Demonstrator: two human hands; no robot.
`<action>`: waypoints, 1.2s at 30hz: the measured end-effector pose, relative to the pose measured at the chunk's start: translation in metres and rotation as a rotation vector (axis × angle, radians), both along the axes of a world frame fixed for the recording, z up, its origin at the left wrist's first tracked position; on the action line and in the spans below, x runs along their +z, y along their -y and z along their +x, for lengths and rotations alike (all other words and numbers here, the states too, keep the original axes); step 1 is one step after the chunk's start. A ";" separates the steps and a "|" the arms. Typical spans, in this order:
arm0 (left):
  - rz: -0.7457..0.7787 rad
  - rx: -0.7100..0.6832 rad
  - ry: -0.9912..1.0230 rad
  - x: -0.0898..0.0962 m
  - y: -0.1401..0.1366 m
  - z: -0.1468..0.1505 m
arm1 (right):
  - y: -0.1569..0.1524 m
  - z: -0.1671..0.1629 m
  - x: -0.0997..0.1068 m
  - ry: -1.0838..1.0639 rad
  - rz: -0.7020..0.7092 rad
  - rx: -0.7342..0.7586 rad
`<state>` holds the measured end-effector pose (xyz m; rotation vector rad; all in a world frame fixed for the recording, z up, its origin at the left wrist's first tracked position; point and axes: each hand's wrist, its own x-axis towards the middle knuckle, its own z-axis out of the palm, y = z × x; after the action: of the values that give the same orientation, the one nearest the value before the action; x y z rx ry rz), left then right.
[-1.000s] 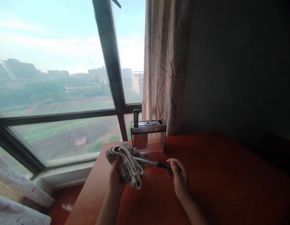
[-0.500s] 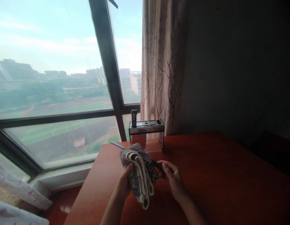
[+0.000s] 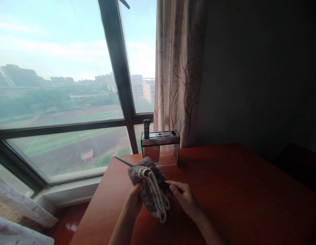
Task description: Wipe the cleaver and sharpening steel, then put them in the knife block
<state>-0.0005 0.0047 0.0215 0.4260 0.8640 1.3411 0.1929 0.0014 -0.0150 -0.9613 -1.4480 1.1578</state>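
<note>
My left hand [image 3: 137, 195] is closed on a folded grey-brown patterned towel [image 3: 151, 190] with pale edges, thumb on its near side. The towel is wrapped around a sharpening steel, whose slim grey rod [image 3: 123, 161] sticks out at the upper left. My right hand [image 3: 184, 195] grips the black handle [image 3: 166, 186] of the steel on the towel's right side. The middle of the rod is hidden by the cloth. Just behind my hands stands a knife block [image 3: 160, 139] with clear sides and a slotted top; one black-handled knife [image 3: 147, 129] is upright in its left end.
A reddish-brown wooden table [image 3: 224, 190] extends beneath my hands and to the right. Large windows [image 3: 58, 85] with dark frames are on the left. A patterned curtain [image 3: 177, 68] hangs behind the knife block, beside a dark wall [image 3: 249, 68].
The towel has slid toward the handle relative to the rod, so more of the rod shows at the upper left. My right hand has moved slightly left, closer to the towel.
</note>
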 end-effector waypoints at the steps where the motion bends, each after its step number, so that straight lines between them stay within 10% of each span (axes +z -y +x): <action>1: 0.012 0.041 0.017 0.001 -0.001 -0.002 | 0.000 0.000 0.001 0.023 0.029 0.017; 25: 0.147 0.237 -0.333 0.004 0.000 0.031 | 0.006 -0.005 -0.004 0.194 0.320 -0.081; 28: 0.120 0.282 -0.322 0.001 -0.001 0.025 | 0.008 -0.008 -0.004 0.079 0.145 -0.001; 33: 0.154 0.269 -0.216 0.000 0.001 0.019 | 0.007 -0.007 -0.008 -0.304 -0.544 0.271; 36: 0.177 0.265 -0.229 -0.003 0.000 0.019 | 0.005 -0.005 -0.009 -0.399 -0.647 0.381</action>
<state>0.0184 0.0050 0.0188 0.6281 1.0204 1.6428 0.1876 -0.0040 -0.0236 -0.8169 -0.9585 2.0484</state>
